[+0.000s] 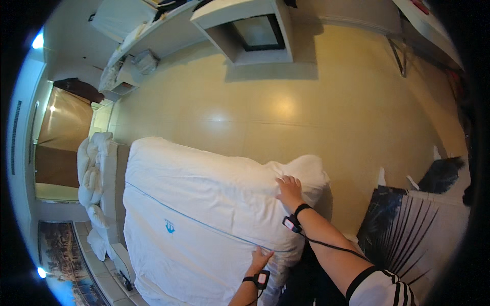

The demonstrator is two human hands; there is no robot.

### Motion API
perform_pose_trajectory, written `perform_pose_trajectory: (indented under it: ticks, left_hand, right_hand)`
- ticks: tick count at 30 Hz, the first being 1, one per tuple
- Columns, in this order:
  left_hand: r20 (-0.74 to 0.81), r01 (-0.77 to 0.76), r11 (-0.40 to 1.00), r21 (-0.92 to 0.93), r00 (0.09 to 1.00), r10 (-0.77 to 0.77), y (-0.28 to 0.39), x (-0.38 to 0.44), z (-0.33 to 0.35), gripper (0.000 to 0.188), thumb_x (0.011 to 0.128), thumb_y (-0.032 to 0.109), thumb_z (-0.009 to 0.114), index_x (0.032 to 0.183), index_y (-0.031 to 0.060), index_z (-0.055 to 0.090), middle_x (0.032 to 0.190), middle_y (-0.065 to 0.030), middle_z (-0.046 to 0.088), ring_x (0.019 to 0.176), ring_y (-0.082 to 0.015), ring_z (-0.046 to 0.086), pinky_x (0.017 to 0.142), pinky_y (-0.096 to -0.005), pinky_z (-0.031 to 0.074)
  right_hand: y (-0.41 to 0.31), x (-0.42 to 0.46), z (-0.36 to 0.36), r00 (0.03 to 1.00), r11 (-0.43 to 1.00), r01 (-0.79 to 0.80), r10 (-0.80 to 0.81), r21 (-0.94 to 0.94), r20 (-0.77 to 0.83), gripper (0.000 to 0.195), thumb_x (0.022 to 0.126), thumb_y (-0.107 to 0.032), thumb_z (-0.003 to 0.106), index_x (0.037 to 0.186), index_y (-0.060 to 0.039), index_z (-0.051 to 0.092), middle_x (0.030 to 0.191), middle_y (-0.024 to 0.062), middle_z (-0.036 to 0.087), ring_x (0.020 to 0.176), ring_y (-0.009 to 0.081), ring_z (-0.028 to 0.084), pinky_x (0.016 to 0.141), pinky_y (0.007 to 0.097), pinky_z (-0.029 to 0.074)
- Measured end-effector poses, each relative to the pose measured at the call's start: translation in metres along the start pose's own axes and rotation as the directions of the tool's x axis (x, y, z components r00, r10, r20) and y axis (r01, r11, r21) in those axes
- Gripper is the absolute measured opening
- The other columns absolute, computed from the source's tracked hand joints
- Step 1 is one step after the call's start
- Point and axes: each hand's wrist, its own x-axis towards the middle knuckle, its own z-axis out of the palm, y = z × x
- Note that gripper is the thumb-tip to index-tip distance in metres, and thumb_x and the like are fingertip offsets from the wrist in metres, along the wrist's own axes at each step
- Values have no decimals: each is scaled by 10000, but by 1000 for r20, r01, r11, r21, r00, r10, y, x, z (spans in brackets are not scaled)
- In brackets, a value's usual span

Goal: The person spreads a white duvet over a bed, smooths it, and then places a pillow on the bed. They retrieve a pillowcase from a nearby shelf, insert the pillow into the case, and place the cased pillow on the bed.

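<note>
A white duvet [199, 195] with a thin blue line and a small blue emblem lies spread over a bed before me. My right hand [290, 191] rests on the duvet near its bunched corner, fingers spread and bent; whether it grips any cloth I cannot tell. Lower in the view, my left hand [262, 258] touches the cloth at the blue line near the bed's edge, its thumb and fingers apart. Each wrist wears a black strap with a small device. What lies under the duvet is hidden.
A white cabinet [264, 58] with a dark-framed glass panel stands across the tiled floor [249, 103]. White bedding [92, 176] lies piled at the left. Dark-patterned panels [405, 222] are at the right, near a table's metal leg [400, 57].
</note>
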Motion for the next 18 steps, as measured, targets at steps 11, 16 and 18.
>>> perform_pose_trajectory:
  ticks: [11, 16, 18]
  left_hand:
    - [-522, -297, 863, -408, 852, 46, 149, 117, -73, 791, 810, 305, 744, 1408, -50, 368, 1087, -260, 535, 917, -359, 568, 822, -427, 486]
    - [-326, -152, 969, -193, 942, 82, 197, 178, -97, 827, 802, 441, 690, 1479, 116, 346, 1118, -325, 449, 987, -435, 456, 927, -444, 390]
    - [-190, -84, 991, -104, 980, 63, 200, 196, -108, 810, 773, 490, 679, 1475, 218, 379, 1133, -317, 469, 1022, -436, 484, 930, -448, 406]
  right_hand:
    - [7, 25, -43, 869, 867, 491, -494, -85, -16, 134, 635, 24, 604, 739, -24, 534, 777, 183, 580, 793, 369, 572, 731, 460, 453]
    - [18, 72, -31, 979, 951, 163, -124, -262, 161, 109, 733, -70, 630, 810, -14, 578, 813, 185, 597, 827, 381, 579, 726, 465, 461]
    - [14, 106, -25, 949, 911, -48, 170, -409, 266, 145, 754, -91, 632, 855, 9, 605, 853, 197, 616, 859, 388, 586, 740, 467, 477]
